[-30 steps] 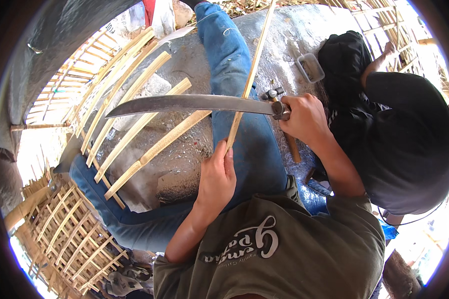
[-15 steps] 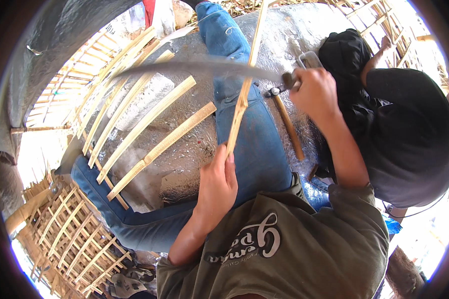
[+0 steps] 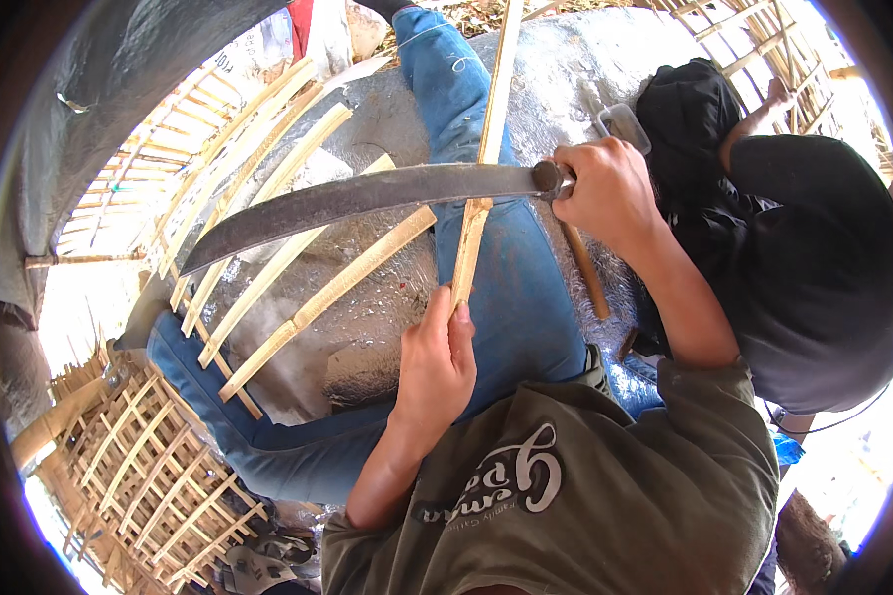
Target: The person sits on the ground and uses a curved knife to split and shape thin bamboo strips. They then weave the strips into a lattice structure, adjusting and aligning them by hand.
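My left hand (image 3: 438, 359) is closed round the lower end of a long split bamboo strip (image 3: 471, 243), which slants up and away over my jeans. In my right hand (image 3: 610, 190) is the handle of a machete (image 3: 367, 194). Its long, dark, curved blade points left and crosses the strip, against it or just above, near the strip's knot. Several pale bamboo strips (image 3: 342, 293) lie side by side to the left, their near ends by my bent leg. Part of the strips is hidden behind the blade.
A hammer's wooden handle (image 3: 587, 273) lies on the grey ground right of my leg. Another person in black clothes (image 3: 814, 268) sits close on my right. Woven bamboo lattice (image 3: 154, 476) is at lower left, with a second bamboo frame (image 3: 764, 55) at upper right.
The machete has come down and nearer, from above the strip to across it at the knot. My right hand lowered slightly with it; my left hand barely moved.
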`<state>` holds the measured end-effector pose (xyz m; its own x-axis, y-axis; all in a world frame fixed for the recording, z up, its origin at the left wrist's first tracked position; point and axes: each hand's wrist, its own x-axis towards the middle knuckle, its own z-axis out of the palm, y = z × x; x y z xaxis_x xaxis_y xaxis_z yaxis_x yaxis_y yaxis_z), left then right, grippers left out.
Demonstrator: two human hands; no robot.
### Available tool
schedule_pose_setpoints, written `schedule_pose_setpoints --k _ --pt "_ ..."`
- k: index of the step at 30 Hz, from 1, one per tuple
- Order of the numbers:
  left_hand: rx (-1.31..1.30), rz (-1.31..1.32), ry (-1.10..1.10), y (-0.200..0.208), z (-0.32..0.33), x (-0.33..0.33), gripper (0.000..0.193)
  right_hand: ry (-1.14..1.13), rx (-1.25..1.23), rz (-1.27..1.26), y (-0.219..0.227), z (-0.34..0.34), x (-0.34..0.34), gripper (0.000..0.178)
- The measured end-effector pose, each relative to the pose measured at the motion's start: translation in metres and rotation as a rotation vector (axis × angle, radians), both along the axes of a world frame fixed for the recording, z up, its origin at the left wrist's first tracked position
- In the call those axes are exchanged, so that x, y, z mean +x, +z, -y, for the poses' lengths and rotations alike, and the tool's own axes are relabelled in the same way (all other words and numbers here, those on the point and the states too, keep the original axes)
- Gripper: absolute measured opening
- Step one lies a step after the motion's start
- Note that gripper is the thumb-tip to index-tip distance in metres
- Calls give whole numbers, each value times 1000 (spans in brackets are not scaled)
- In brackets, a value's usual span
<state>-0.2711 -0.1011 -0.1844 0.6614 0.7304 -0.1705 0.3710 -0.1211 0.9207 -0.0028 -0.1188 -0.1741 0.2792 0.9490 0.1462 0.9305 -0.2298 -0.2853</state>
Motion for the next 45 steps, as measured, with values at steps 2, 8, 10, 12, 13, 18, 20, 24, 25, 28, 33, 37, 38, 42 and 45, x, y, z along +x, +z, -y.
schedule_pose_setpoints --k 2,8,10,12,13,18,20,24,25,28,33,37,38,42,45 --pt "31 -5 1 0 0 -1 10 -1 34 18 3 -3 4 17" --pt "95 -8 -3 7 0 -3 12 -39 23 89 13 -10 21 26" --pt "101 -7 2 9 -2 -2 13 -19 59 108 14 -14 24 26" --pt "117 2 3 12 -3 -1 12 -9 90 108 14 -15 26 23" --pt "125 6 4 12 -4 -1 12 -49 61 98 14 -17 30 20" --pt "128 -31 -13 8 0 -6 7 -120 77 209 9 -29 58 13" --pt "122 -29 -11 9 -1 -4 5 -127 83 194 7 -34 62 13" --pt "104 -55 -13 7 -3 -6 5 -205 55 150 1 -43 69 13" --pt "104 -70 -15 6 -2 -8 5 -212 51 158 4 -45 75 13" --pt "120 -79 -22 5 2 -8 6 -252 80 182 -4 -50 93 22" --pt "122 -78 -27 3 6 -5 8 -241 83 226 -14 -55 112 26" --pt "137 -98 -18 0 0 0 9 -241 47 213 -12 -50 110 23" --pt "170 -110 -28 -1 -3 0 10 -252 -28 170 -10 -48 103 21" --pt "217 -133 -53 -6 -8 6 11 -148 -169 141 -6 -39 74 18" --pt "184 -158 -60 -6 -5 4 12 -221 -184 152 -4 -38 72 19"
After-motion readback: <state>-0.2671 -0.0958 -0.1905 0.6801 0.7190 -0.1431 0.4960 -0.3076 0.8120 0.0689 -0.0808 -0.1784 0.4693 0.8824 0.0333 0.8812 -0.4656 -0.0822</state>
